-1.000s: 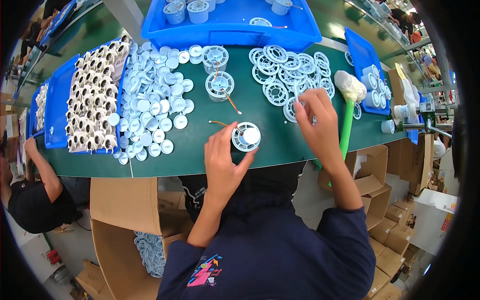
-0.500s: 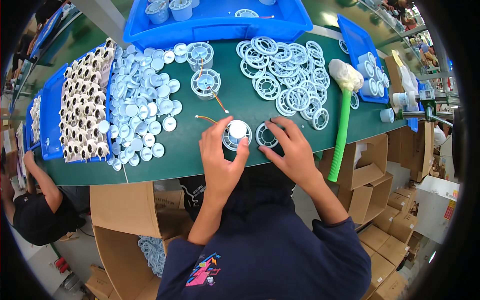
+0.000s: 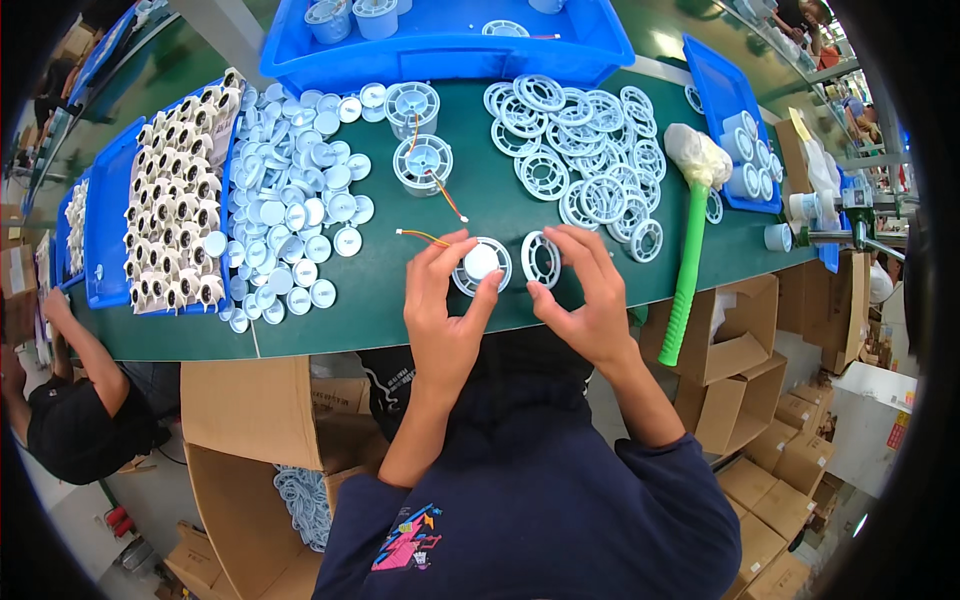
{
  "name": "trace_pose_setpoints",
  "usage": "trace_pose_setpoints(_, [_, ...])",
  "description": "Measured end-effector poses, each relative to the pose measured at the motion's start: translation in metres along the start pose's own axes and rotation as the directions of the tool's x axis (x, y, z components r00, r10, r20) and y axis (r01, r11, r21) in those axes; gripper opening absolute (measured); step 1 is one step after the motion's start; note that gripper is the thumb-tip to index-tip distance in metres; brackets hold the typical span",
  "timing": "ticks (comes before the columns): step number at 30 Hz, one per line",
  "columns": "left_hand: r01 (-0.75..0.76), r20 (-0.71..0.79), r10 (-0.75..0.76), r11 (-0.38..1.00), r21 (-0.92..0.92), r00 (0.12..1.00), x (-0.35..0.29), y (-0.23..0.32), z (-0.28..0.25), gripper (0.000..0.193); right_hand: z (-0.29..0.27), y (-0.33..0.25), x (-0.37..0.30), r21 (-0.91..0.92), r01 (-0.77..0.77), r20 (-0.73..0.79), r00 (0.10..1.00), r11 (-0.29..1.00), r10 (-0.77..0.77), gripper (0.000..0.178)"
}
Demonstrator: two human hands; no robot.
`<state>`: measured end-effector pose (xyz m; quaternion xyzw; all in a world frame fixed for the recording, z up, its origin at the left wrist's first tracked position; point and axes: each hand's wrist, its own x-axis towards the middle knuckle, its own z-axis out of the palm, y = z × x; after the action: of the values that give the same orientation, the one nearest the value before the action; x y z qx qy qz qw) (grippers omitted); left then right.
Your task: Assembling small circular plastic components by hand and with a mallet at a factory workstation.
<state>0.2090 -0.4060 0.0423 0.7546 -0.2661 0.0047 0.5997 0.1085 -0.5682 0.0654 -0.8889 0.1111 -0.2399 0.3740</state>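
My left hand (image 3: 440,305) grips a pale blue round plastic housing (image 3: 484,262) with a white centre, its fingertips and thumb on the near and left side. A thin cable with a small plug (image 3: 418,235) sticks out to the left of it. Just to its right, my right hand (image 3: 592,305) pinches a pale blue slotted plastic ring (image 3: 528,262) between thumb and fingers. The ring is tilted on edge and apart from the housing. Farther back stand two similar wired housings, a nearer one (image 3: 423,160) and a farther one (image 3: 412,103).
Many loose rings (image 3: 603,198) lie at the back right, beside a green-handled mallet (image 3: 684,285). To the left are piled round caps (image 3: 300,215) and a blue tray of white fan-like parts (image 3: 172,200). A blue bin (image 3: 450,62) stands behind. Open cartons (image 3: 245,410) sit below the table edge.
My right hand has tipped the ring up from lying nearly flat and moved it slightly up and right. The left hand keeps its grip on the housing.
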Motion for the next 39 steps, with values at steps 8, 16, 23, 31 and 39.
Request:
trace_pose_setpoints(8, [-0.061,0.026,0.06,0.998,0.031,0.998,-0.003,-0.007,-0.004,0.048,0.004,-0.013,0.018,0.053,0.1,0.016,0.995,0.994,-0.101,0.06])
trace_pose_setpoints(16, [-0.015,0.043,0.014,0.999,0.039,0.999,-0.01,-0.006,-0.004,0.084,0.017,-0.026,0.033,0.039,0.31,0.192,0.931,0.95,-0.312,0.063])
trace_pose_setpoints(23, [-0.018,0.024,0.017,0.998,0.053,1.0,-0.014,-0.012,-0.002,0.081,0.016,-0.03,0.035,0.034,0.285,0.252,0.925,0.958,-0.284,0.062])
trace_pose_setpoints(31, [-0.054,0.064,0.049,0.995,0.078,0.997,-0.014,-0.013,0.0,0.08,0.011,-0.032,0.027,-0.041,0.267,0.199,0.947,0.963,-0.254,0.062])
trace_pose_setpoints(39, [-0.115,0.038,0.112,0.988,0.103,0.993,-0.012,-0.014,0.003,0.078,0.013,-0.034,0.024,-0.036,0.236,0.188,0.956,0.971,-0.225,0.062])
